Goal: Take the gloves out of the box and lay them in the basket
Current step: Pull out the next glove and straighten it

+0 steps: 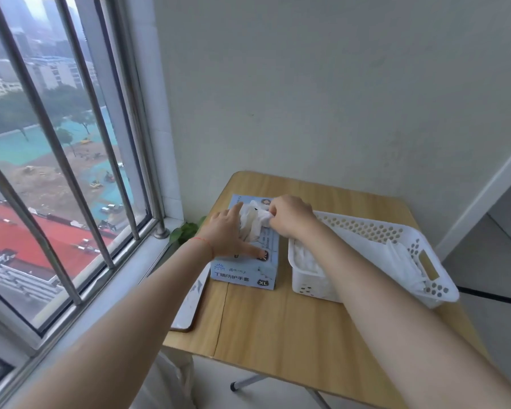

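Note:
A light blue glove box (245, 270) marked XL lies on the wooden table (278, 326). White gloves (252, 224) bulge out of its top opening. My left hand (227, 234) presses flat on the box top with straight, spread fingers. My right hand (289, 215) pinches a white glove at the opening. To the right of the box stands a white perforated basket (425, 278) with several white gloves (401, 261) lying inside; my right forearm crosses over it.
A window with metal bars (71, 172) runs along the left, its sill beside the table. A white tray (189, 299) leans at the table's left edge. Green leaves (186, 231) show behind the box. A plain wall stands behind the table.

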{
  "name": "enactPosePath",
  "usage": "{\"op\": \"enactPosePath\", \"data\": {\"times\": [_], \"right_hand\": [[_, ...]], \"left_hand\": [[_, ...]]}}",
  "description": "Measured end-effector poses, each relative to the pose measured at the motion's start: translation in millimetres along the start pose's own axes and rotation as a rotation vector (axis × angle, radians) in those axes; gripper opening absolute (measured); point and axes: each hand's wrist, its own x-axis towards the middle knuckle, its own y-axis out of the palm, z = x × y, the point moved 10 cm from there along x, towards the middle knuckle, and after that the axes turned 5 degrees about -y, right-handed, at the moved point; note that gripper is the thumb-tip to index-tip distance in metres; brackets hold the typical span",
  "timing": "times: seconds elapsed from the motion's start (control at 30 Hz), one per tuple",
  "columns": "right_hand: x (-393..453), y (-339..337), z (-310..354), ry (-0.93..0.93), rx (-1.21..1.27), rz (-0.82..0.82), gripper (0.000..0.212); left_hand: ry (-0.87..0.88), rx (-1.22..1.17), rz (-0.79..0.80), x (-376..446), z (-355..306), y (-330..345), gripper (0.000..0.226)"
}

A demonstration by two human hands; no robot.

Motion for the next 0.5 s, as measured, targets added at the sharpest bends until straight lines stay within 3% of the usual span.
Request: {"op": "enactPosePath", "data": {"times": [0.13, 0.2, 0.33, 0.5], "right_hand": [[-10, -30, 3, -0.039, 0.554, -0.182, 0.014], [-16, -47, 6, -0.06, 0.706, -0.27, 0.014], [-20, -72, 3, -0.071, 0.788, -0.416, 0.006], [-20, -82, -3, -0.076, 0.757, -0.483, 0.004]], "left_hand": [[-0.018, -0.007, 0.001, 0, 1, -1, 0.138], [-0.026, -0.023, 0.006, 2, 4, 0, 0.141], [-0.025, -0.063, 0.029, 4, 5, 1, 0.143], [0.017, -0.166, -0.057, 2, -4, -15, 0.121]]}}
